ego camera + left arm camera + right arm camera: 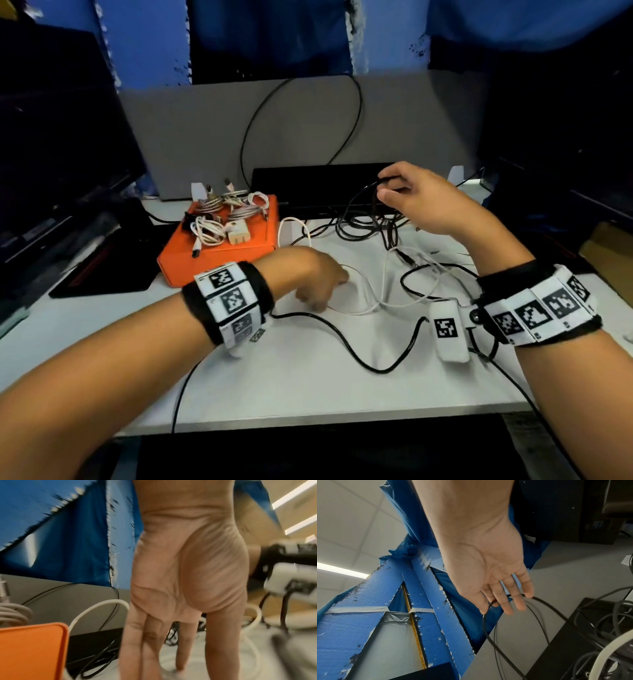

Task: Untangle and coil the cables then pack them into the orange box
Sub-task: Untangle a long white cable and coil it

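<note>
The orange box [219, 265] [30, 651] sits at the table's left, with several coiled white and braided cables [219, 219] and a white charger lying on top of it. My left hand [318, 301] [171, 662] reaches down right of the box, its straight fingers touching a loose white cable [363, 294] [96, 608] on the table. My right hand [387, 188] [505, 605] is raised behind it and pinches loops of a thin black cable [359, 212] [556, 614] between thumb and fingers. The loops hang down into a black and white tangle on the table.
A flat black device [322, 185] lies at the back against a grey partition [205, 137]. Dark monitors stand left and right, and a black pad [102, 270] lies left of the box. Black wires from the wrist cameras [342, 339] trail over the white table [308, 394] in front.
</note>
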`<state>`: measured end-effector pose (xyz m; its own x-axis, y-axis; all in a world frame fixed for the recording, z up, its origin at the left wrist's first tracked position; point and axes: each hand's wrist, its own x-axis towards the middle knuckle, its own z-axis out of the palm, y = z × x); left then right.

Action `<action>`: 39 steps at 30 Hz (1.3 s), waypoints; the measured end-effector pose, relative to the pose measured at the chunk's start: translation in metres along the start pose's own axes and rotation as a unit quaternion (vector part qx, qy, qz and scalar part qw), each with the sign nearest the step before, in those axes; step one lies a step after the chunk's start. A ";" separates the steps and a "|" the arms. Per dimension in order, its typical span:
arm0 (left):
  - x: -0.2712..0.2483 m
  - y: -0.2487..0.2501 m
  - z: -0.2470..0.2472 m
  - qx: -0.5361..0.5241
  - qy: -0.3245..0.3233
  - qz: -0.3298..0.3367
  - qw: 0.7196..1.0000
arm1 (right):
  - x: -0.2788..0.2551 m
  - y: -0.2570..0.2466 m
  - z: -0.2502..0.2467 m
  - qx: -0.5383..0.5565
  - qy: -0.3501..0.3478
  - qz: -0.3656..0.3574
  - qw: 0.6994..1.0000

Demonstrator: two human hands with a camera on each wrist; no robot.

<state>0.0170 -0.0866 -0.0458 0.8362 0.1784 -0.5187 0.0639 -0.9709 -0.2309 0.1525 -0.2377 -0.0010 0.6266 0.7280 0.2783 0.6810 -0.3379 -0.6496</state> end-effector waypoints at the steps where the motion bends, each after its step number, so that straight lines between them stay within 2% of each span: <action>1: 0.010 -0.006 0.001 0.027 -0.017 -0.031 0.999 | 0.000 0.002 -0.003 -0.016 0.004 0.011 1.000; 3: 0.016 -0.018 -0.004 0.062 -0.022 -0.055 0.996 | 0.000 0.008 -0.010 -0.060 0.018 0.034 0.997; 5: 0.014 -0.033 -0.015 0.008 0.002 -0.043 0.999 | -0.002 0.010 -0.016 -0.079 0.026 0.058 0.995; 6: 0.009 -0.040 -0.022 -0.057 0.033 -0.025 0.998 | -0.002 0.009 -0.017 -0.070 0.028 0.059 0.995; 8: -0.009 -0.052 -0.039 -0.178 0.138 0.018 0.974 | -0.007 -0.001 -0.016 -0.039 0.022 0.035 0.998; 10: -0.028 -0.053 -0.052 -0.255 0.257 0.041 0.931 | -0.013 -0.014 -0.009 -0.020 0.000 -0.018 1.000; 13: -0.052 -0.046 -0.063 -0.305 0.425 0.045 0.851 | -0.020 -0.030 0.004 -0.040 -0.016 -0.088 0.995; 16: -0.068 -0.047 -0.061 -0.339 0.555 0.059 0.757 | -0.022 -0.033 0.009 -0.008 0.013 -0.098 0.995; 18: -0.071 -0.051 -0.055 -0.327 0.612 0.050 0.718 | -0.023 -0.034 0.006 0.026 0.027 -0.108 0.993; 20: -0.066 -0.054 -0.049 -0.321 0.629 0.035 0.707 | -0.026 -0.040 0.004 0.057 0.010 -0.124 0.991; 24: -0.053 -0.063 -0.045 -0.338 0.639 0.014 0.691 | -0.034 -0.047 0.004 0.156 -0.099 -0.137 0.973; 25: -0.052 -0.062 -0.046 -0.344 0.645 0.016 0.682 | -0.034 -0.048 0.004 0.188 -0.107 -0.135 0.967; 29: -0.055 -0.039 -0.044 -0.311 0.701 0.034 0.641 | -0.029 -0.054 0.007 0.263 -0.022 -0.139 0.955; 30: -0.056 -0.029 -0.044 -0.315 0.699 0.046 0.640 | -0.028 -0.055 0.008 0.268 0.000 -0.148 0.952; 33: -0.057 -0.009 -0.046 -0.411 0.604 0.080 0.678 | -0.030 -0.058 0.010 0.189 0.027 -0.200 0.961; 34: -0.057 -0.007 -0.048 -0.447 0.576 0.097 0.677 | -0.031 -0.059 0.011 0.136 0.026 -0.205 0.969; 36: -0.061 -0.006 -0.054 -0.501 0.559 0.127 0.648 | -0.033 -0.061 0.011 0.046 0.021 -0.197 0.979; 39: -0.076 -0.010 -0.069 -0.545 0.569 0.134 0.601 | -0.032 -0.057 0.006 -0.042 -0.008 -0.165 0.985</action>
<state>-0.0092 -0.1018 0.0530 0.6873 0.3696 0.6254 -0.3562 -0.5788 0.7335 0.0919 -0.2383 0.0230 0.3600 0.8160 0.4523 0.8762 -0.1292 -0.4643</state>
